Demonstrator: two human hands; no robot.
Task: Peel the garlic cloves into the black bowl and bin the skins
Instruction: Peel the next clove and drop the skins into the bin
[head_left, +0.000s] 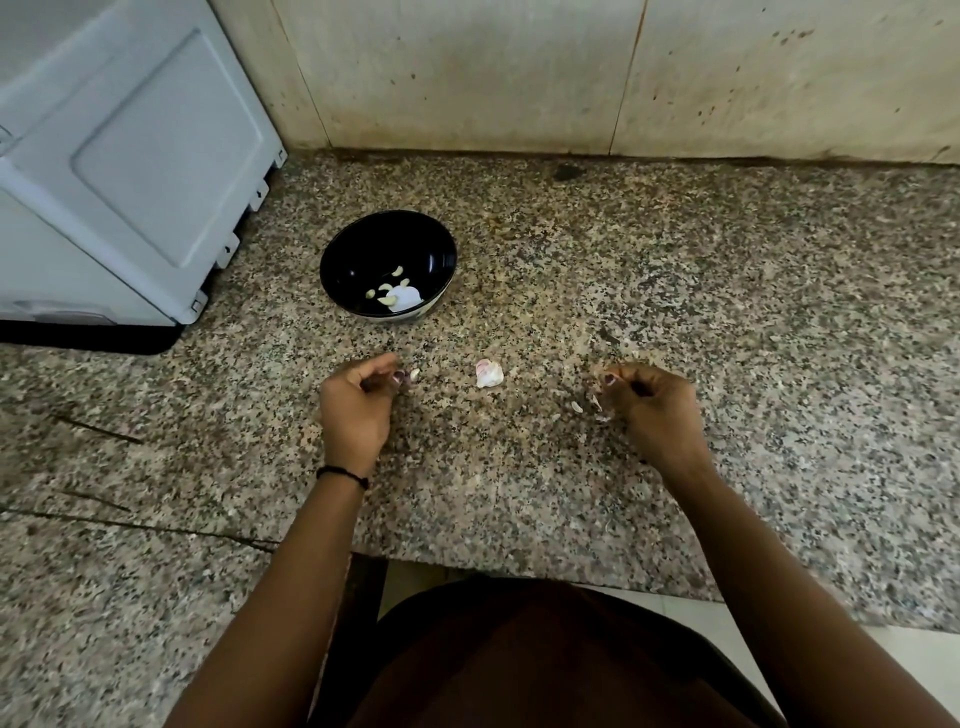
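The black bowl (388, 262) stands on the speckled granite counter (675, 291), with several peeled garlic cloves (390, 292) lying in its bottom. A white and pink lump of unpeeled garlic (489, 373) lies between my hands. My left hand (358, 400) is curled, and its fingertips pinch a small pale garlic clove (414, 373). Over on the right, my right hand (649, 410) is curled over loose skins (589, 404) scattered on the counter beside its fingers. Whether it holds any of them, I cannot tell.
A light grey appliance (124, 156) fills the back left corner, close to the bowl. A tiled wall (571, 73) runs along the back. The counter's front edge (519, 566) lies just before my body, with a step to the lower left.
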